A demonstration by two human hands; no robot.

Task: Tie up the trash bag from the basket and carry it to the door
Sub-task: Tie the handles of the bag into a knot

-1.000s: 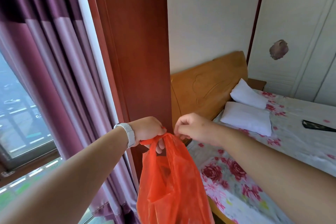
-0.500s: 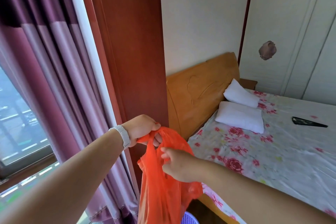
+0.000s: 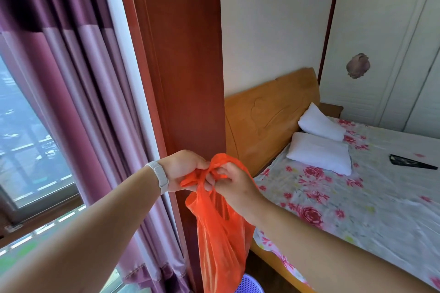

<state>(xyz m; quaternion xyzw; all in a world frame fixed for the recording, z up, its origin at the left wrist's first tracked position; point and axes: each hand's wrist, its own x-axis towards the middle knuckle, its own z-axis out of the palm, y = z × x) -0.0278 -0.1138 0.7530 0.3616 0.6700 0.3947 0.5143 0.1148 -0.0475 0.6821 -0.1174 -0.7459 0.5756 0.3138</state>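
An orange plastic trash bag [image 3: 220, 240] hangs in the air in front of me, its handles bunched at the top. My left hand [image 3: 183, 169], with a white watch on the wrist, grips one handle from the left. My right hand [image 3: 234, 184] pinches the other handle right beside it, so the two hands touch over the bag's twisted top. Below the bag, a bit of the purple basket [image 3: 250, 285] shows at the lower edge of the view. No door is in view.
A red-brown wooden column [image 3: 181, 66] stands just behind the bag, with purple curtains [image 3: 78, 83] and a window to its left. To the right is a bed [image 3: 371, 200] with a floral sheet, two white pillows, a dark flat object, and a white wardrobe [image 3: 390, 38] behind.
My right hand went down onto the bag's side, then came back up to the handles beside my left hand. The handles are now bunched together between both hands.
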